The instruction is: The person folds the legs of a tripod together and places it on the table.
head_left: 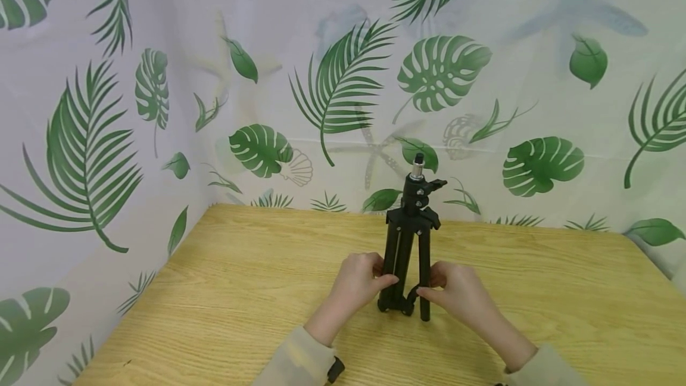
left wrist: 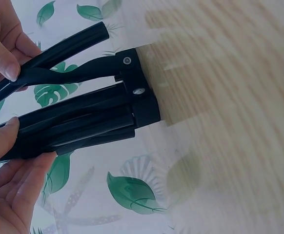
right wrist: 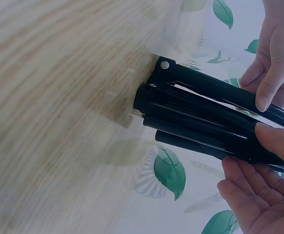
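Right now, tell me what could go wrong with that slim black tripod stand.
The right hand pinches the round black leg where its curved black brace attaches, so skin might get nipped. The black tripod stand has its legs close together on the yellow wood-grain table, so it could topple if released.

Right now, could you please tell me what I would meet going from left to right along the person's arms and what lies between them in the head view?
Left sleeve → left hand → black tripod stand → right hand → right sleeve.
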`<state>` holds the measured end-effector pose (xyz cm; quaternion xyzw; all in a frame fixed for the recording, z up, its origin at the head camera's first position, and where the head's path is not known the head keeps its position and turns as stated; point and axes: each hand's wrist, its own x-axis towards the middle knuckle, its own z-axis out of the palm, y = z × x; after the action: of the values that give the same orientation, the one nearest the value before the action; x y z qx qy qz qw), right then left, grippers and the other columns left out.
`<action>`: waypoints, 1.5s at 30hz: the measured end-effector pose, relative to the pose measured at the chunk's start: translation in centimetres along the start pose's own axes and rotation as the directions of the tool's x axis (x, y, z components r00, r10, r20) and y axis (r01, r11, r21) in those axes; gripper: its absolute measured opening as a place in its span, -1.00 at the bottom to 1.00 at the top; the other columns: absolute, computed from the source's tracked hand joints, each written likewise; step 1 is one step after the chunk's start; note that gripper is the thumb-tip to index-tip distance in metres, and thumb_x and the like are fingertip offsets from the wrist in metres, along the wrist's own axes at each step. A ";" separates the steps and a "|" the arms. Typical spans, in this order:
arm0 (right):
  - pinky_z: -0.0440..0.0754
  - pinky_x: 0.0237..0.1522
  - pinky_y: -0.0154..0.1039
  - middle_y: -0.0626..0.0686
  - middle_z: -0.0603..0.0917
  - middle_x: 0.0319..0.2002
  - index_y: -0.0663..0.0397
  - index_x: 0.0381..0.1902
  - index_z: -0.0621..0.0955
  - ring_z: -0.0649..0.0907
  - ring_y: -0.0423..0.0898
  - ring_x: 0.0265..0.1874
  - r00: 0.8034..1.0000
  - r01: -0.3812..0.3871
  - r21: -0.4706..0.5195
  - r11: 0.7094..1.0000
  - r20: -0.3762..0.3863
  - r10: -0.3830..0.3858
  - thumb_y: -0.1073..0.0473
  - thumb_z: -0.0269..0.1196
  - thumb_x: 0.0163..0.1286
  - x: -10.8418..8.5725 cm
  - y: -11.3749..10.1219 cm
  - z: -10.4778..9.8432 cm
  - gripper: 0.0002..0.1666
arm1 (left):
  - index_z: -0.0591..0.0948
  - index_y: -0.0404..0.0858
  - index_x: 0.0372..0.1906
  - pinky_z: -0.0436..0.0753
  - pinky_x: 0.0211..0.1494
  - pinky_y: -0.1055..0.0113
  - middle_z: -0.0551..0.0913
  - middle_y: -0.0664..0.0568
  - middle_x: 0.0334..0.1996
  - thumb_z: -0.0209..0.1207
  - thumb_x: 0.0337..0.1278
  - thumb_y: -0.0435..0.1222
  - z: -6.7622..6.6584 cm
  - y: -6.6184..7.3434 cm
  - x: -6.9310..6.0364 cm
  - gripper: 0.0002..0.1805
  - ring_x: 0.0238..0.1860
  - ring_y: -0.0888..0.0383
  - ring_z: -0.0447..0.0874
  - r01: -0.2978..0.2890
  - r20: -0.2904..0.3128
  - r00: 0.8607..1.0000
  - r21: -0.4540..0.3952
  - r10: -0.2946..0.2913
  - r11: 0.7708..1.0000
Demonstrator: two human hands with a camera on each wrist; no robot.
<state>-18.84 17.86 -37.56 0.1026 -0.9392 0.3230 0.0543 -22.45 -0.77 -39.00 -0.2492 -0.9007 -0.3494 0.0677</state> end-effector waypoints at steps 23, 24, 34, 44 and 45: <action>0.54 -0.48 -0.24 -0.03 0.61 -0.52 0.15 -0.49 0.57 0.61 -0.10 -0.47 1.000 -0.022 0.002 1.000 -0.014 0.022 0.21 0.36 -0.01 0.3 -0.1 0.5 -0.82 | 0.60 -0.31 -0.49 0.43 -0.54 0.52 0.55 0.08 -0.61 0.29 -0.10 -0.21 0.1 0.0 -0.1 -0.78 -0.60 0.31 0.46 -0.005 -0.012 1.000 -0.014 0.005 1.000; 0.54 -0.48 -0.24 -0.03 0.61 -0.52 0.15 -0.48 0.57 0.61 -0.10 -0.47 1.000 -0.023 0.002 1.000 -0.013 0.023 0.21 0.36 0.00 0.3 -0.1 0.5 -0.82 | 0.60 -0.31 -0.49 0.43 -0.54 0.52 0.55 0.08 -0.61 0.29 -0.10 -0.21 0.1 0.0 -0.1 -0.78 -0.60 0.31 0.46 -0.006 -0.012 1.000 -0.015 0.006 1.000; 0.53 -0.49 -0.23 -0.03 0.61 -0.53 0.16 -0.49 0.57 0.60 -0.10 -0.49 1.000 -0.022 -0.006 1.000 -0.018 0.022 0.21 0.35 0.00 0.4 -0.3 0.4 -0.83 | 0.59 -0.30 -0.51 0.42 -0.54 0.52 0.54 0.10 -0.62 0.29 -0.10 -0.21 0.1 0.0 -0.1 -0.79 -0.60 0.32 0.44 -0.015 -0.025 1.000 -0.026 0.014 1.000; 0.53 -0.48 -0.23 -0.02 0.62 -0.52 0.17 -0.48 0.59 0.60 -0.11 -0.50 0.999 -0.019 0.015 1.000 -0.027 0.019 0.23 0.35 0.00 0.6 -0.3 0.6 -0.84 | 0.60 -0.30 -0.50 0.43 -0.53 0.52 0.55 0.09 -0.61 0.29 -0.10 -0.22 0.1 0.1 -0.2 -0.79 -0.59 0.31 0.46 -0.004 -0.024 1.000 -0.047 0.003 0.999; 0.53 -0.48 -0.23 -0.02 0.62 -0.53 0.18 -0.48 0.59 0.60 -0.11 -0.50 0.999 -0.021 0.017 1.000 -0.029 0.021 0.23 0.35 0.00 0.6 -0.3 0.6 -0.84 | 0.60 -0.30 -0.50 0.43 -0.53 0.51 0.55 0.09 -0.61 0.29 -0.10 -0.21 0.1 0.1 -0.2 -0.79 -0.59 0.31 0.46 -0.003 -0.025 1.000 -0.049 0.002 0.999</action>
<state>-19.41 17.13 -37.78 0.0885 -0.9366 0.3330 0.0638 -22.24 -0.72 -39.10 -0.2476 -0.8905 -0.3746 0.0734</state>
